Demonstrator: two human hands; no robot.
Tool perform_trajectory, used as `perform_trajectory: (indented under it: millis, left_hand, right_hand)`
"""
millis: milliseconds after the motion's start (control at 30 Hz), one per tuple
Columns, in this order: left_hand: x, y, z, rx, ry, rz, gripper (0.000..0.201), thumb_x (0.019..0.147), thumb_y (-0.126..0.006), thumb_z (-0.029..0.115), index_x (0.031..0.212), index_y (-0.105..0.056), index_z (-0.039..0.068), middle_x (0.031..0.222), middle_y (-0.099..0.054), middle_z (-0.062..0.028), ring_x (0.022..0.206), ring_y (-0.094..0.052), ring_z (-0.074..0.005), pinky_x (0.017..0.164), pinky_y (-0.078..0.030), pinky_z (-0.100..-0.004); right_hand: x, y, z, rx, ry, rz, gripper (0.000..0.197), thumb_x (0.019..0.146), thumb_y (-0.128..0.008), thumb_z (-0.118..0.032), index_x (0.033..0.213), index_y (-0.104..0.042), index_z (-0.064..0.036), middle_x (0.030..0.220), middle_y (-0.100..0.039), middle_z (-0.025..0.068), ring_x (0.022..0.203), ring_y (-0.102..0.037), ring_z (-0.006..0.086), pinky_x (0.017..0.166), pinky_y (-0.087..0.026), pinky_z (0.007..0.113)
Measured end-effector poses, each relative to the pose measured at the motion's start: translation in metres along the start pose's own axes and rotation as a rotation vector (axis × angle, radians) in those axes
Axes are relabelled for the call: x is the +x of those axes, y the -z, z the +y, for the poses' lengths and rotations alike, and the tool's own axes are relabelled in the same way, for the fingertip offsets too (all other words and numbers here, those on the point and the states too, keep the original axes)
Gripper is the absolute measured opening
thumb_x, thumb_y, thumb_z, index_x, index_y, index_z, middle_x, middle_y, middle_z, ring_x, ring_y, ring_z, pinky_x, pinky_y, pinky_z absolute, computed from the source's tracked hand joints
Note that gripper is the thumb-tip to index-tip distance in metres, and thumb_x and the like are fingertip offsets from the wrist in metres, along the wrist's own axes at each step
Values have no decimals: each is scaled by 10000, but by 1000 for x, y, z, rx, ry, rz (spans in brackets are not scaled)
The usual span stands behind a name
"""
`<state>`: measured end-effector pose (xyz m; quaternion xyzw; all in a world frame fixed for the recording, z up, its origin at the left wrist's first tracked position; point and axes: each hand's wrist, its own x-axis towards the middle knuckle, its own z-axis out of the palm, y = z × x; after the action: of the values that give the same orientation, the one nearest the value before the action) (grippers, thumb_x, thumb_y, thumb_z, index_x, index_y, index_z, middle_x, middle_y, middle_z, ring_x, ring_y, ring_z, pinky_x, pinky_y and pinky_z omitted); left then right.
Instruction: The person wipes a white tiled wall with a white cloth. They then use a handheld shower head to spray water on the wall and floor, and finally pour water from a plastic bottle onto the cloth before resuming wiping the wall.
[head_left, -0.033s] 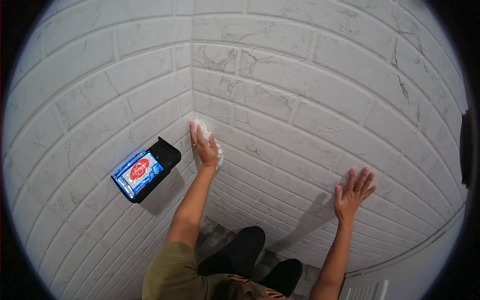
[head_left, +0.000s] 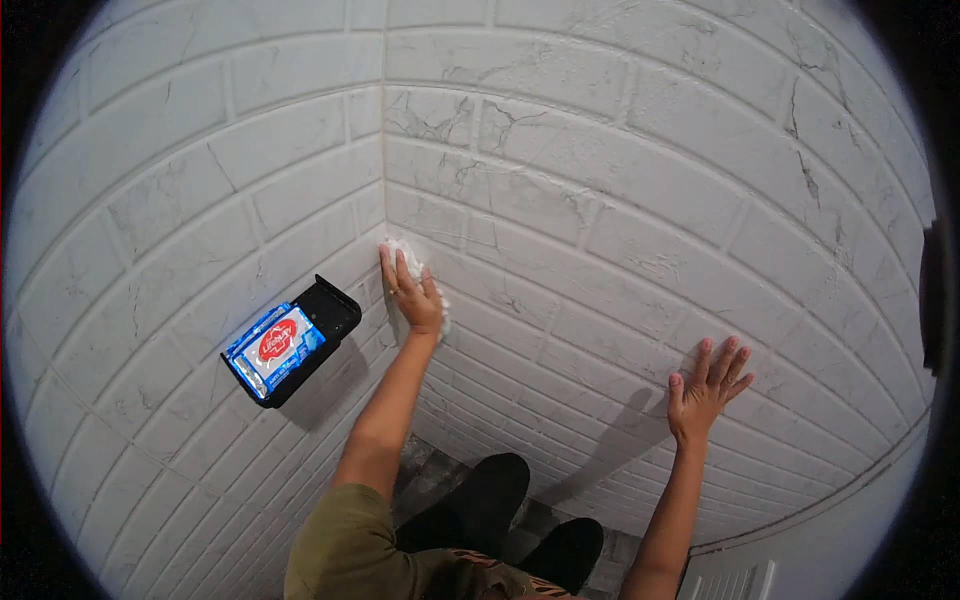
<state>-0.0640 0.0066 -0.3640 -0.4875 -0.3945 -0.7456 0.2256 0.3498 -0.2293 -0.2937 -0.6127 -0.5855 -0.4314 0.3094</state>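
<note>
Against the wall beside the inner corner, my left hand [head_left: 416, 303] presses down a white, lumpy cloth [head_left: 413, 263]. The cloth shows past the fingertips and along the hand's right edge; its middle is hidden by the palm. My fingers lie stretched over it. Farther right and lower, my right hand [head_left: 702, 392] rests with fingers spread on the same wall, holding nothing. Both hands touch the white brick-pattern wall [head_left: 560, 290], which has grey veins and some shiny, wet-looking patches.
A black holder [head_left: 328, 305] sticks out from the left wall, near my left forearm, with a blue, white and red packet [head_left: 280, 345] on it. My dark-clad knees [head_left: 480, 500] are below, over a grey floor [head_left: 425, 470]. A white louvred panel [head_left: 735, 580] stands at lower right.
My left hand has shifted very slightly to the right with the cloth under it. The right hand stays where it was.
</note>
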Motion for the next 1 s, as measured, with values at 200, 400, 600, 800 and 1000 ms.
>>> perform_trajectory:
  millis: [200,400,600,800,1000]
  left_hand:
    - [-25,-30,140,-251,-127,-93,512,976,-488,259,1452,-387,99,1524,-261,-248,1416,-245,-448,1138,-199,-577]
    - [-60,-39,243,-403,-799,-443,433,904,-584,352,1335,-539,356,1486,-425,-120,1387,-378,-346,1162,-185,-533]
    - [2,-58,171,-279,-813,-360,419,966,-501,405,1378,-477,338,1489,-405,-167,1379,-391,-349,1142,-210,-576]
    - [123,-37,75,-162,-148,0,504,974,-500,202,1453,-376,108,1510,-320,-228,1392,-320,-403,1117,-289,-510]
    - [100,-46,104,-127,78,88,523,952,-541,169,1446,-387,97,1529,-248,-227,1397,-292,-419,1113,-312,-484]
  right_hand:
    - [0,6,1,8,4,21,740,889,-478,-615,1524,-274,-295,1631,-69,34,1498,20,288,1146,132,550]
    - [0,7,4,-7,12,-89,724,900,-499,-570,1526,-273,-286,1630,-71,40,1498,35,285,1145,131,552]
    - [-2,13,8,27,-7,-153,715,895,-530,-521,1525,-275,-297,1631,-61,24,1499,47,268,1148,136,543]
    - [-3,9,1,54,-45,-96,693,908,-511,-536,1521,-277,-314,1632,-43,5,1498,65,259,1144,142,548]
    - [-2,7,-7,75,-59,-61,690,915,-501,-545,1523,-271,-315,1633,-38,10,1497,62,269,1137,141,560]
